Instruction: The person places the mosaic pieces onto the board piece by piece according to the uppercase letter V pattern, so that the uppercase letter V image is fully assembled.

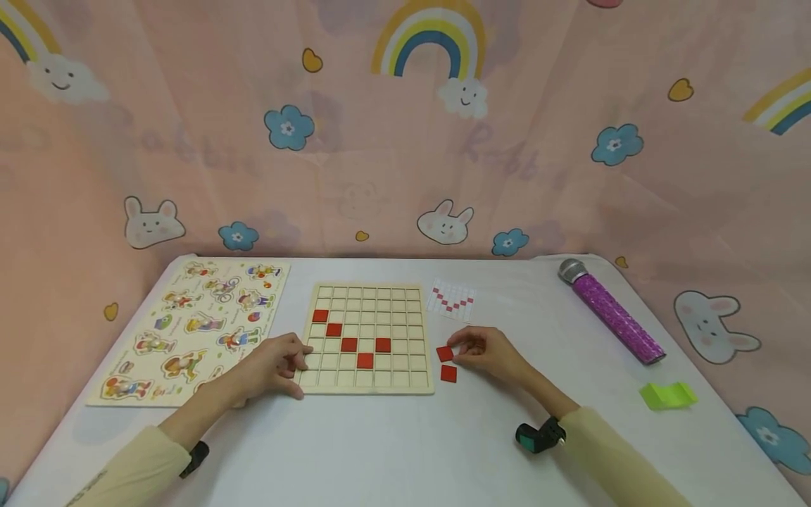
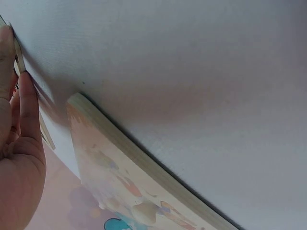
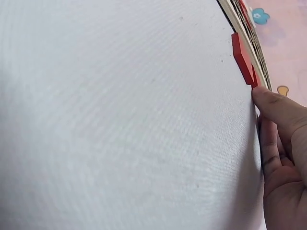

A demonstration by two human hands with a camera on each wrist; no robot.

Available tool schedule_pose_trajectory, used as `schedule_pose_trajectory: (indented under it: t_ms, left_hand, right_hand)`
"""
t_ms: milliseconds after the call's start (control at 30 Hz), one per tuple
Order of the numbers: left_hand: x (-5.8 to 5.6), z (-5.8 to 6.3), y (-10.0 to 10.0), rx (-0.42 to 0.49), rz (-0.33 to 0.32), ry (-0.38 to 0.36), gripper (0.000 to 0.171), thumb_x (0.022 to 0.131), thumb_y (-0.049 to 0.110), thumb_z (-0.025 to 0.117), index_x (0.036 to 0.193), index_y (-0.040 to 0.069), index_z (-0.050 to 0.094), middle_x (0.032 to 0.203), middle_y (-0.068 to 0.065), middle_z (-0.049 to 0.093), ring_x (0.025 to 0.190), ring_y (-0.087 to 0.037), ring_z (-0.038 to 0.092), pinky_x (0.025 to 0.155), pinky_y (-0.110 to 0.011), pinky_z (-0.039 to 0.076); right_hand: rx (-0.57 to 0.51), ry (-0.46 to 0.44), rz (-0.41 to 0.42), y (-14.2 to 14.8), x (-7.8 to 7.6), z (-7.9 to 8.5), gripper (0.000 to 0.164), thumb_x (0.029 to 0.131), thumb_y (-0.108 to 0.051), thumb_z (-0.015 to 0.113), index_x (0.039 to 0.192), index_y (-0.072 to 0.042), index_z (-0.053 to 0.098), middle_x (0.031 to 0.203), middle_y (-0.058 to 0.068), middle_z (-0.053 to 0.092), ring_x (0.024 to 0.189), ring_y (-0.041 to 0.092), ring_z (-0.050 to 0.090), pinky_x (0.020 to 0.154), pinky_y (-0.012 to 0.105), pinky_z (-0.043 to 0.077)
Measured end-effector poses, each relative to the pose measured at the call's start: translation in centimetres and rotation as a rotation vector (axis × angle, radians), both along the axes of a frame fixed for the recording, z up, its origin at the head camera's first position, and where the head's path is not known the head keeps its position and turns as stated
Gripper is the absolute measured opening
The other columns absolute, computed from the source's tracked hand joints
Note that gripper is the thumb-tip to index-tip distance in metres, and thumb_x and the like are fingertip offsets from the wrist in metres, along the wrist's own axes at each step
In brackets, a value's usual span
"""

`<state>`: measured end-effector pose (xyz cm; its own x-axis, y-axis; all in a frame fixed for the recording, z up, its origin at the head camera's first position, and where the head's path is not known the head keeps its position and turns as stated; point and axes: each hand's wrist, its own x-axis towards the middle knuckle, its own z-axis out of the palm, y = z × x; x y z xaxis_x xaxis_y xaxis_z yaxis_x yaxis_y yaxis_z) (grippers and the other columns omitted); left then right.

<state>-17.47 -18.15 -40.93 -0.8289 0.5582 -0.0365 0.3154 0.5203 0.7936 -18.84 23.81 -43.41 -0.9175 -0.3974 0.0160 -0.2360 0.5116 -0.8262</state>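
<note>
A wooden grid board (image 1: 399, 380) lies mid-table, with several red square tiles (image 1: 365, 360) set in its cells in a slanting line and one to the right. My left hand (image 1: 274, 366) holds the board's left edge, fingertips at the rim and thumb near the lower left corner. To the right of the board, my right hand (image 1: 484, 350) pinches a red square tile (image 1: 445, 353) between thumb and fingers. Just below that lies another loose red tile (image 1: 448, 374). A small pattern card (image 1: 451, 300) with red squares on a grid sits beside the board's upper right.
A wooden picture puzzle board (image 1: 190, 324) with cartoon figures lies at the left, partly under my left forearm's line. On the right are a glittery purple microphone (image 1: 611, 310) and a bright green block (image 1: 668, 396). A pink patterned cloth (image 1: 393, 155) hangs behind the table.
</note>
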Motion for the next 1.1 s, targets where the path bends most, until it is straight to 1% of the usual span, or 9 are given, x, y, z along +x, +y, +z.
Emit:
schedule_pose_trajectory:
  t_ms: [100, 200, 333, 500, 667, 800, 1100]
  left_hand:
    - [0.0, 0.0, 0.0, -0.004, 0.005, 0.0, 0.034, 0.065, 0.012, 0.086, 0.083, 0.006, 0.058, 0.118, -0.012, 0.057, 0.123, -0.036, 0.052, 0.073, -0.024, 0.05]
    - [0.0, 0.0, 0.0, -0.012, 0.01, 0.003, 0.034, 0.065, 0.011, 0.086, 0.082, 0.006, 0.058, 0.119, -0.012, 0.057, 0.122, -0.036, 0.052, 0.073, -0.023, 0.05]
    - [0.0, 0.0, 0.0, -0.023, 0.008, 0.014, 0.034, 0.065, 0.011, 0.086, 0.082, 0.007, 0.057, 0.119, -0.012, 0.057, 0.12, -0.036, 0.054, 0.072, -0.023, 0.05]
    - [-0.1, -0.2, 0.0, -0.022, -0.001, 0.02, 0.035, 0.065, 0.012, 0.087, 0.082, 0.007, 0.057, 0.12, -0.013, 0.057, 0.12, -0.037, 0.054, 0.072, -0.023, 0.051]
    - [-0.1, -0.3, -0.1, -0.008, 0.009, 0.005, 0.035, 0.064, 0.012, 0.087, 0.083, 0.007, 0.057, 0.12, -0.012, 0.058, 0.122, -0.037, 0.052, 0.072, -0.023, 0.05]
    - [-0.1, -0.3, -0.1, -0.012, 0.005, 0.015, 0.035, 0.065, 0.012, 0.087, 0.083, 0.007, 0.057, 0.121, -0.013, 0.057, 0.121, -0.037, 0.053, 0.074, -0.024, 0.051]
    - [-0.1, -0.4, -0.1, -0.016, 0.006, 0.018, 0.035, 0.064, 0.012, 0.087, 0.083, 0.007, 0.058, 0.121, -0.014, 0.058, 0.118, -0.037, 0.055, 0.073, -0.024, 0.052]
  right_hand:
    - [-0.001, 0.009, -0.01, 0.0, -0.1, -0.2, 0.026, 0.082, -0.009, 0.076, 0.106, -0.002, 0.066, 0.093, 0.008, 0.064, 0.077, 0.018, 0.056, 0.069, 0.018, 0.048]
    - [-0.026, 0.008, -0.044, 0.1, 0.0, -0.2, 0.026, 0.082, -0.008, 0.075, 0.105, -0.001, 0.066, 0.095, 0.01, 0.065, 0.078, 0.018, 0.058, 0.071, 0.018, 0.049]
    - [-0.068, -0.008, -0.135, -0.1, 0.2, 0.1, 0.026, 0.083, -0.006, 0.074, 0.108, 0.0, 0.066, 0.102, 0.013, 0.066, 0.083, 0.02, 0.063, 0.077, 0.019, 0.051]
    - [-0.088, -0.032, -0.236, -0.1, 0.3, 0.5, 0.03, 0.084, -0.004, 0.072, 0.112, 0.004, 0.064, 0.108, 0.018, 0.066, 0.09, 0.025, 0.067, 0.083, 0.023, 0.051]
    - [-0.091, -0.038, -0.272, 0.0, 0.1, 0.8, 0.031, 0.085, -0.004, 0.071, 0.114, 0.005, 0.063, 0.111, 0.02, 0.065, 0.095, 0.028, 0.067, 0.085, 0.025, 0.05]
    - [-0.093, -0.038, -0.288, -0.1, 0.0, 1.0, 0.032, 0.085, -0.004, 0.071, 0.114, 0.005, 0.063, 0.112, 0.02, 0.065, 0.097, 0.028, 0.067, 0.086, 0.025, 0.05]
    - [-0.078, -0.087, -0.345, -0.2, -0.3, 1.1, 0.033, 0.085, -0.007, 0.073, 0.115, 0.003, 0.064, 0.111, 0.018, 0.067, 0.1, 0.027, 0.067, 0.088, 0.031, 0.05]
